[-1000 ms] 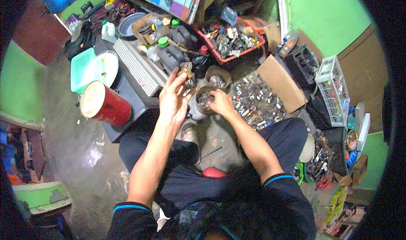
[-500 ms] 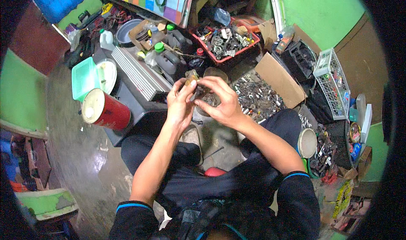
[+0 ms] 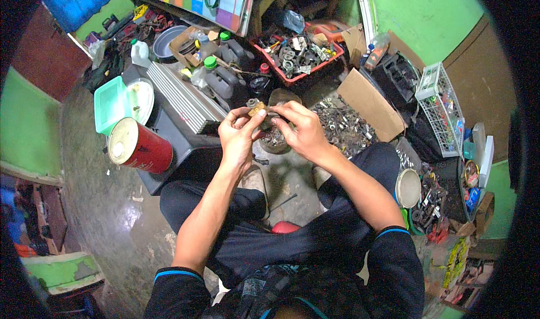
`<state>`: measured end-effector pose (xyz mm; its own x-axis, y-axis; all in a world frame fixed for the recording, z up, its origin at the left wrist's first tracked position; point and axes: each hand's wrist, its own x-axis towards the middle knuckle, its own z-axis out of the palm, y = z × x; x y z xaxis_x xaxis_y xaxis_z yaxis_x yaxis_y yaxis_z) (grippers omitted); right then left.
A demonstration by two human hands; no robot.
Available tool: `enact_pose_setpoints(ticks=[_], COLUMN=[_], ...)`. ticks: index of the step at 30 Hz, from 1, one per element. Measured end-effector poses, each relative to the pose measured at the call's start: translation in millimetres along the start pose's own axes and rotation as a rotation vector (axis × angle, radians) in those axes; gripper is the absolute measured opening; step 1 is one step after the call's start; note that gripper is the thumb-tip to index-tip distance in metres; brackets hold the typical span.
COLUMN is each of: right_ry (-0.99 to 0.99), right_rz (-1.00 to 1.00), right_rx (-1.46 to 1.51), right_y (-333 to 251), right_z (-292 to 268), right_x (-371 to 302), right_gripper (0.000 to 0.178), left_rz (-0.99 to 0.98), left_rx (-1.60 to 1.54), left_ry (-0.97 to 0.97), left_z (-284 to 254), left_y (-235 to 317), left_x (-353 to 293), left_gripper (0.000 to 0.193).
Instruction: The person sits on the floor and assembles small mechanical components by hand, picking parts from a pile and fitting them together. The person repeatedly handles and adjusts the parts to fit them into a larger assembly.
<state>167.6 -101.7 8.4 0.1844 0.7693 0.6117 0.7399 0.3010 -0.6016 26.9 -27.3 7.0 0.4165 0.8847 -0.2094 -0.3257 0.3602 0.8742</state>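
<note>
Between thumb and fingers, my left hand [image 3: 237,140] grips a small metal part [image 3: 257,108], grey at one end and yellow-brown like brass or rust. My right hand [image 3: 305,134] is closed in a pinch right beside it, thumb against fingers; what lies between those fingertips is too small to make out. Just below my hands stands a round container [image 3: 274,147] with small bits in it, partly hidden by my fingers. Beyond my right hand a pile of loose small metal parts [image 3: 343,122] covers the floor.
A red can [image 3: 147,150] and a grey ribbed panel [image 3: 183,97] stand at my left. Ahead are dark jugs [image 3: 225,82] and a red crate [image 3: 315,70] of metal parts. A cardboard flap [image 3: 371,108], a white plastic basket [image 3: 441,111] and a round lid [image 3: 408,188] are at right.
My right hand has drawn its thumb and fingers together from a wider spread. The metal part in my left hand has turned slightly and shows more of its yellow-brown side.
</note>
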Motion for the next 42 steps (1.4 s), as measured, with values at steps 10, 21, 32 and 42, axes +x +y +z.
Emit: enact_pose_setpoints(ticks=[10, 21, 32, 42], right_ry=[-0.089, -0.103, -0.319, -0.334], right_rz=[0.487, 0.626, 0.569, 0.624], right_rx=[0.478, 0.57, -0.087, -0.229], right_y=[7, 15, 75, 100], right_z=[1, 2, 3, 15], right_x=[0, 7, 2, 3], right_gripper=[0.025, 0.019, 0.023, 0.024], left_rz=[0.048, 0.466, 0.301, 0.248], left_rx=[0.087, 0.321, 0.106, 0.138], left_ry=[0.029, 0.173, 0.216, 0.22], left_z=[-3, -10, -25, -25], left_y=[0, -7, 9, 10], left_x=[1, 6, 18, 17], left_gripper=[0.04, 0.035, 0.033, 0.031])
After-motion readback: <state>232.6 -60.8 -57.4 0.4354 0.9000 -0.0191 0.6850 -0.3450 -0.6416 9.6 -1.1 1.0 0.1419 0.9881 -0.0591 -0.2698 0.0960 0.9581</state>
